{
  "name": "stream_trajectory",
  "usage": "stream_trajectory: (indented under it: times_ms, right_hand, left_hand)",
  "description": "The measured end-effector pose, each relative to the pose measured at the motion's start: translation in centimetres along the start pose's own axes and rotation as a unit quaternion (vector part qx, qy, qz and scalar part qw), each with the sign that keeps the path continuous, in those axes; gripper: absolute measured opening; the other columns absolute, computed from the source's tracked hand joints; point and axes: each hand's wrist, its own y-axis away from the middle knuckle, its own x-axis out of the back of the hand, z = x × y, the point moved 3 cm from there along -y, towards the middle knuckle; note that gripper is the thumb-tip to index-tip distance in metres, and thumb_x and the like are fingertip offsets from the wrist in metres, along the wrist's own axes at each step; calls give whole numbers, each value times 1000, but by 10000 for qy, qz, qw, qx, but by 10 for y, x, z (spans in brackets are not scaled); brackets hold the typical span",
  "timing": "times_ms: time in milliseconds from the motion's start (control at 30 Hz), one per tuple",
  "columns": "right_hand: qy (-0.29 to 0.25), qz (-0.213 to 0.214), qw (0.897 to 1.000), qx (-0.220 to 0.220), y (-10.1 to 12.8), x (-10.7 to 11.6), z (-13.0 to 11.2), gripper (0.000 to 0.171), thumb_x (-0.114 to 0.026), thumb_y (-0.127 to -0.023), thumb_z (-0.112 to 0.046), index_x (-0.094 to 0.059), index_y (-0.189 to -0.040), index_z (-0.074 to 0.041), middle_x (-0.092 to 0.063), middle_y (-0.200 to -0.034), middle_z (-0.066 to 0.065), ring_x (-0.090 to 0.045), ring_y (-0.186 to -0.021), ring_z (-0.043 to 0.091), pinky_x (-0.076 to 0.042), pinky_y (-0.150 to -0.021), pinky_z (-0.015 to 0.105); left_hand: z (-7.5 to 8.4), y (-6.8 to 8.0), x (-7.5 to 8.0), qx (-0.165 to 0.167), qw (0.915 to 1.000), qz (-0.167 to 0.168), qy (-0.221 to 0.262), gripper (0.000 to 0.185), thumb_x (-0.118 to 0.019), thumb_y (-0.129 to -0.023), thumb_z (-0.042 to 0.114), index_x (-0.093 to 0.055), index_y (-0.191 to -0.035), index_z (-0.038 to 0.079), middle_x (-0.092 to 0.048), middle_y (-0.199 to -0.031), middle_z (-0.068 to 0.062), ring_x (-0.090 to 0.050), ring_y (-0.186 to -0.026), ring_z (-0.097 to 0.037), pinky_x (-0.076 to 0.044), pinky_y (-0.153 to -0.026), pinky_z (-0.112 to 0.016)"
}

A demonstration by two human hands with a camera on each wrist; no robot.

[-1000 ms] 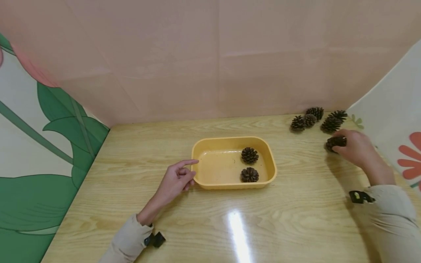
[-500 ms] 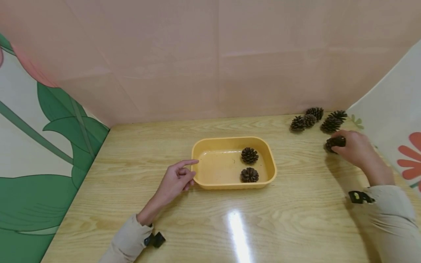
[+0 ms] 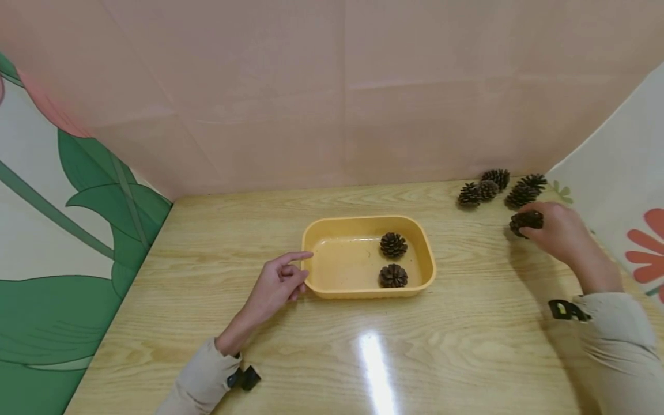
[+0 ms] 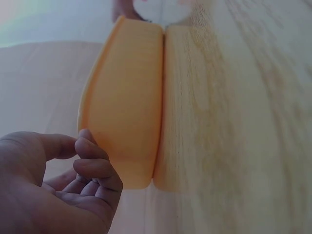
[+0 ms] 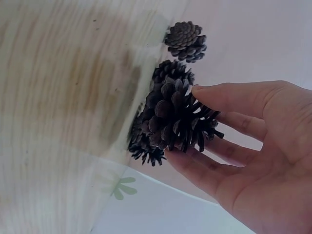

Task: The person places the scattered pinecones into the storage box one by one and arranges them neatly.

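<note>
My right hand pinches a dark brown pine cone at the right of the table. In the right wrist view, thumb and fingers hold this pine cone by its side, scales facing away from the palm. A shadow lies below it on the wood. My left hand is at the left end of a yellow plastic basin, index finger over the rim and thumb against the outside. The left wrist view has the left hand at the basin's rim. Two pine cones lie inside, toward the right end.
Several more pine cones sit near the back right corner, behind my right hand. A pinkish cloth wall closes off the back. Printed panels stand at both sides, a green leaf one on the left.
My right hand has lifted the pine cone slightly and shifted it a little left and back. The left hand and the basin stay where they were.
</note>
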Motion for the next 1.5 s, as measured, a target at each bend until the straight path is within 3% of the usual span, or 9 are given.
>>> stream_trajectory:
  times_ms: [233, 567, 800, 1500]
  right_hand:
    - [-10, 66, 9999, 106, 0, 4, -10, 36, -69, -89, -4, -59, -121, 11, -52, -121, 42, -50, -103, 59, -39, -84, 70]
    - [-81, 247, 9996, 149, 4, 15, -26, 39, -68, -91, -7, -56, -126, 8, -49, -126, 41, -57, -84, 53, -43, -75, 66]
    - [-77, 495, 9982, 323, 5, 21, -36, 39, -71, -90, -7, -57, -123, 8, -49, -125, 41, -49, -101, 60, -38, -83, 71]
    - [2, 775, 9955, 541, 14, 36, -82, 38, -72, -89, -5, -59, -124, 4, -50, -127, 35, -47, -111, 55, -38, -87, 70]
  left_hand:
    - [-1, 2, 1, 73, 10000, 54, 17, 36, -60, -100, 7, -58, -135, 2, -64, -73, -17, -52, -52, -11, -42, -46, -20]
    - [0, 1, 0, 131, 9999, 40, 79, 36, -60, -100, 7, -58, -136, 2, -64, -72, -12, -51, -52, -11, -40, -46, -19]
    - [1, 1, 0, 127, 9999, 14, 60, 36, -60, -100, 7, -58, -136, 3, -64, -73, -13, -51, -53, -11, -41, -46, -19]
    - [1, 1, -1, 144, 9999, 53, 60, 35, -59, -100, 5, -58, -135, 1, -63, -71, -12, -51, -52, -11, -41, -46, -19]
